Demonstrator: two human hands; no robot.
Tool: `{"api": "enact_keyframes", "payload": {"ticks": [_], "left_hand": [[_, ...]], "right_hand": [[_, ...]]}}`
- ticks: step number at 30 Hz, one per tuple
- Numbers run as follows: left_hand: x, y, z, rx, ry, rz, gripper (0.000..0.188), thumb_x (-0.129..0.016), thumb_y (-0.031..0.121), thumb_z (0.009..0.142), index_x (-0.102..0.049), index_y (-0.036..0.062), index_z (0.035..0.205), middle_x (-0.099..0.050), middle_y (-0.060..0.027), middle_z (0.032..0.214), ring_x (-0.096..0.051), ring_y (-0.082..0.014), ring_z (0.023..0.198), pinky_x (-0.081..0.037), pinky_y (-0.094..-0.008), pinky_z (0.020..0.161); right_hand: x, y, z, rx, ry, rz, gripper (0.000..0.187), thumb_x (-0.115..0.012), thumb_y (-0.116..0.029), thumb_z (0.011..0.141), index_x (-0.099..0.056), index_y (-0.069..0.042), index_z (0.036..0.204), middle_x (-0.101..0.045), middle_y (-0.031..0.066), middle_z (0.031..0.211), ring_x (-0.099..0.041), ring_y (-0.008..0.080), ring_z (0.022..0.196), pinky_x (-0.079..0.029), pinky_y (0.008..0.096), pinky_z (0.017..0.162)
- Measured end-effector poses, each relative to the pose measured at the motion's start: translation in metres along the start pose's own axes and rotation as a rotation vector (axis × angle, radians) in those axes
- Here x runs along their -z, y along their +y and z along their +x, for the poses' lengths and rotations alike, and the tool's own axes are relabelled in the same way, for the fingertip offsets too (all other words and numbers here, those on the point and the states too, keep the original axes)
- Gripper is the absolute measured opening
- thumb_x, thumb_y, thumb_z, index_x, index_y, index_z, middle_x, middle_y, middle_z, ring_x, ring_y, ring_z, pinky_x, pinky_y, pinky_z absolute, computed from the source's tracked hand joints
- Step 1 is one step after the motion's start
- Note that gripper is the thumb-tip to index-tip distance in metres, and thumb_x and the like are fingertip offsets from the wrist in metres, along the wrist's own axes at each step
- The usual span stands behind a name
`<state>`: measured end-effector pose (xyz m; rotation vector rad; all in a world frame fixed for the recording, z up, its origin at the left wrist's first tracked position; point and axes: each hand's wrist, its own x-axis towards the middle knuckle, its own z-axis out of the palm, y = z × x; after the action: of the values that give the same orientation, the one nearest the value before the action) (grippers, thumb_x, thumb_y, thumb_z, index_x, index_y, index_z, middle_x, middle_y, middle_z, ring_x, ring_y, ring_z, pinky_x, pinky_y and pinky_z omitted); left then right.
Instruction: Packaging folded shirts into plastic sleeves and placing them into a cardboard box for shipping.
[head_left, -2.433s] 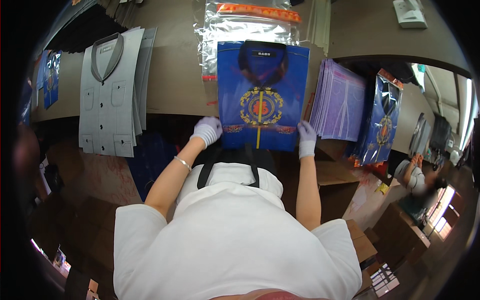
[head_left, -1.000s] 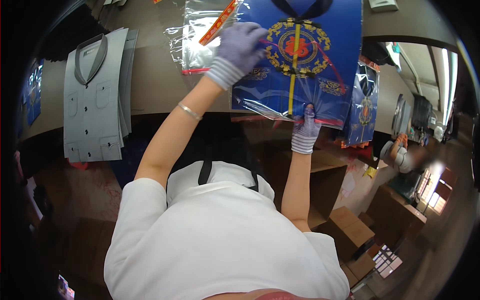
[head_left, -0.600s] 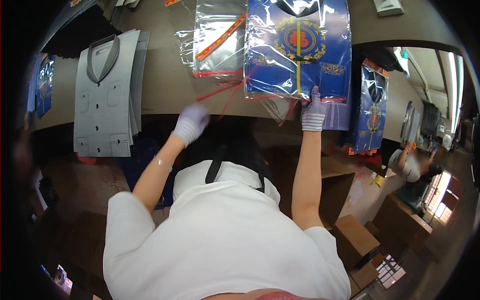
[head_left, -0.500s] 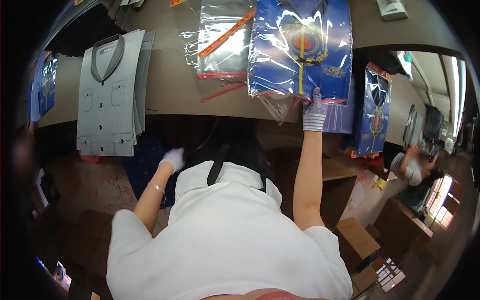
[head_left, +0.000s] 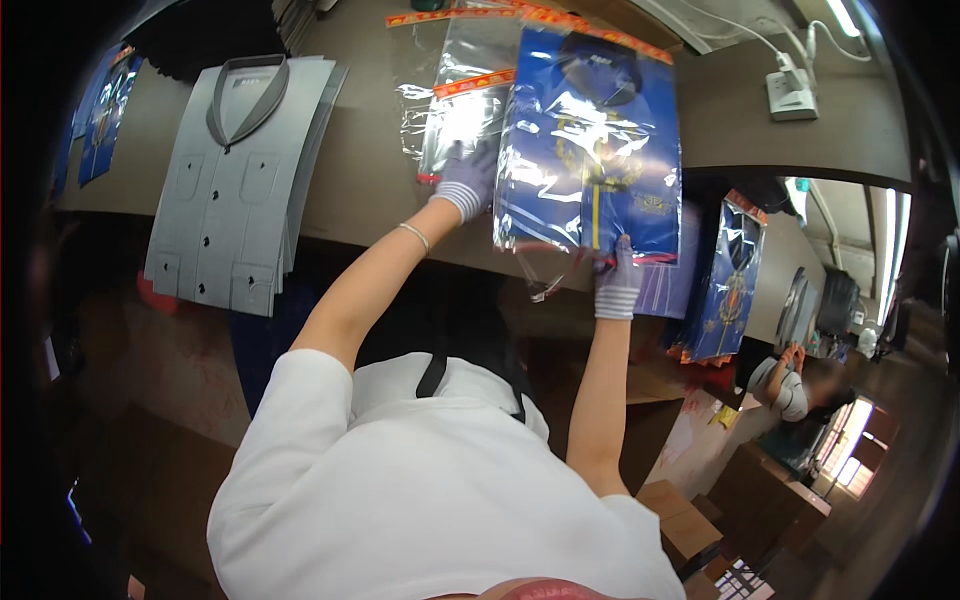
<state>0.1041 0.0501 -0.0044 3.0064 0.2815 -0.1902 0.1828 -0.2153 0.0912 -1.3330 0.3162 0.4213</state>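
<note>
A blue shirt in a glossy clear bag [head_left: 550,190], printed in gold, lies at the table's front. My right hand [head_left: 616,280], in a striped grey glove, pinches the bag's lower edge, thumb on top and fingers underneath, out of sight. Reaching up beside it, my left hand [head_left: 468,180] lies over the lower end of the flat clear bags [head_left: 462,125]; its fingers look stretched out, partly blurred by glare. The clear bags have red edges and orange patterned strips. Under the blue packet's right side shows a purplish bag [head_left: 660,285].
A stack of grey folded shirts [head_left: 225,190] overhangs the table edge at left. More blue bagged shirts [head_left: 725,285] hang over the edge at right. A white power strip [head_left: 792,95] with cables sits at the far right. Another person [head_left: 782,385] works beyond; cardboard boxes [head_left: 680,520] stand at lower right.
My left hand has risen from below the table edge to the clear bags. My right hand keeps its hold on the blue shirt's bag. The view has shifted, showing more of the table's far side.
</note>
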Motion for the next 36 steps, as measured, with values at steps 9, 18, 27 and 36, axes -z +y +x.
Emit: {"api": "enact_keyframes", "payload": {"ticks": [9,18,27,36], "left_hand": [[0.036,-0.068,0.051,0.237,0.020,0.081,0.041,-0.052,0.035,0.081,-0.050,0.0138,0.117,-0.039,-0.0003,0.134,-0.030,-0.0214,0.127,-0.021,-0.0600,0.097],[0.031,-0.026,0.042,0.601,-0.250,-0.812,0.047,-0.041,0.040,0.085,-0.059,-0.0005,0.099,-0.056,-0.0255,0.106,-0.052,-0.0379,0.103,-0.041,-0.0435,0.088],[0.024,0.015,0.004,0.613,-0.010,-0.747,0.052,-0.062,0.029,0.073,-0.049,0.0084,0.119,-0.046,-0.0155,0.125,-0.044,-0.0352,0.112,-0.036,-0.0418,0.094],[0.017,-0.025,0.006,0.187,0.049,-0.076,0.057,-0.058,0.036,0.075,-0.043,0.0233,0.128,-0.021,-0.0067,0.144,-0.017,-0.0327,0.132,-0.014,-0.0600,0.101]], "right_hand": [[0.033,-0.131,-0.053,0.751,0.065,-0.758,0.032,-0.061,-0.023,0.084,-0.058,0.006,0.097,-0.062,0.0090,0.088,-0.053,0.0152,0.078,-0.042,0.0276,0.077],[0.028,-0.021,0.003,0.113,0.092,0.103,0.024,-0.060,-0.025,0.084,-0.052,-0.003,0.090,-0.055,0.0052,0.081,-0.056,0.0181,0.069,-0.051,0.0315,0.060],[0.005,0.058,0.013,-0.303,0.107,0.377,0.012,-0.056,-0.017,0.086,-0.050,-0.010,0.094,-0.055,0.0035,0.075,-0.052,0.0162,0.054,-0.047,0.0276,0.045],[0.020,0.050,0.021,-0.154,0.037,-0.035,0.015,-0.055,-0.017,0.086,-0.049,-0.003,0.085,-0.056,0.0090,0.069,-0.053,0.0186,0.045,-0.042,0.0279,0.038]]}}
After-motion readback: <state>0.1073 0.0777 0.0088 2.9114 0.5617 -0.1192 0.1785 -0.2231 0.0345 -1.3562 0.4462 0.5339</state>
